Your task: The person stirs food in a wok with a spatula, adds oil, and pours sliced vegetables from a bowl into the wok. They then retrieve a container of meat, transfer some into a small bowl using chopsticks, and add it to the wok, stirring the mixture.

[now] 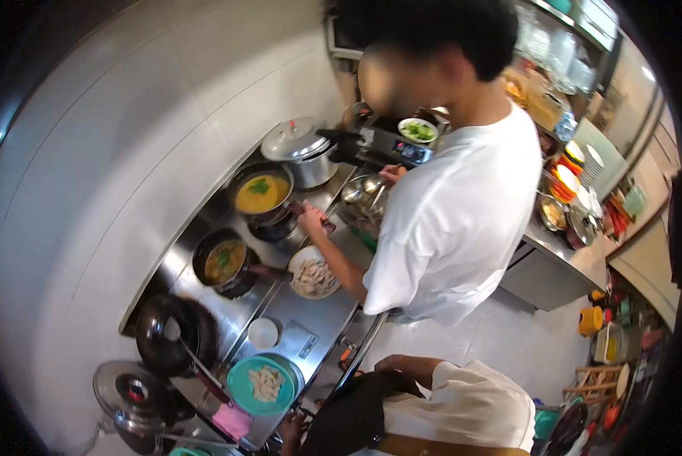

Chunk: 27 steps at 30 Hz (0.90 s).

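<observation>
At the bottom, beside the stove's front edge, is a dim hand, apparently my left hand [293,425]; its fingers are too dark to read. My right hand [390,365] seems to rest against the dark apron [348,414], its fingers partly hidden. Nearest the left hand are a turquoise bowl [238,387] of pale pieces and a pink cloth [232,420]. A black wok [158,327] with a ladle [193,353] in it stands beyond. A small white bowl [263,333] sits on the steel counter.
A co-worker in a white T-shirt [463,205] stands at the stove, one hand [310,219] at a pan of yellow soup [261,194]. Around are another soup pan [223,262], a plate of pale slices [313,273], a lidded pot [303,156] and, right, a side counter [565,254].
</observation>
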### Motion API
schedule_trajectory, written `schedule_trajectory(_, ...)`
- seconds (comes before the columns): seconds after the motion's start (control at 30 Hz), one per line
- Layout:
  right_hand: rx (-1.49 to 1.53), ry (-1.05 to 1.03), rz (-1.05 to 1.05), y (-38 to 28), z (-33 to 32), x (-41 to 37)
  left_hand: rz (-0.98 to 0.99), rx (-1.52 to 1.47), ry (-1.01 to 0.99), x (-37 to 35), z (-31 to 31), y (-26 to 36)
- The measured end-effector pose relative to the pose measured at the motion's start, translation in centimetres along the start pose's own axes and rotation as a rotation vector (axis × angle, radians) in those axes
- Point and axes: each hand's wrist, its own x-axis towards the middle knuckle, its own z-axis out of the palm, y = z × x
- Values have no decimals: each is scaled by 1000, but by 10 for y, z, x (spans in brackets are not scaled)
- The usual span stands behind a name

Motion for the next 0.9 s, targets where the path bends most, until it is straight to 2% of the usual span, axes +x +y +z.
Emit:
schedule_trajectory(0.1,38,36,-25,7,1,-4,74,70,71,-17,7,21)
schedule_trajectory(0.43,74,15,-59,10,4,2,103,244,70,13,-36,3)
schedule_trajectory(0.53,76,7,-60,8,7,4,17,-19,-101,8,-38,-6)
schedule_trajectory(0.73,68,-14,-64,3,7,7,70,-130,-46,1,-25,0)
schedule_trajectory(0.77,70,-13,-69,4,7,7,30,82,-45,9,-29,3)
schedule_trajectory(0.8,71,-11,-64,3,8,6,28,79,-45,5,-26,2)
schedule_trajectory(0.87,67,-11,-63,3,12,7,-8,-285,-16,-31,-6,23)
schedule_trajectory(0.9,62,-8,-63,2,14,8,-14,-282,-18,-41,2,36)
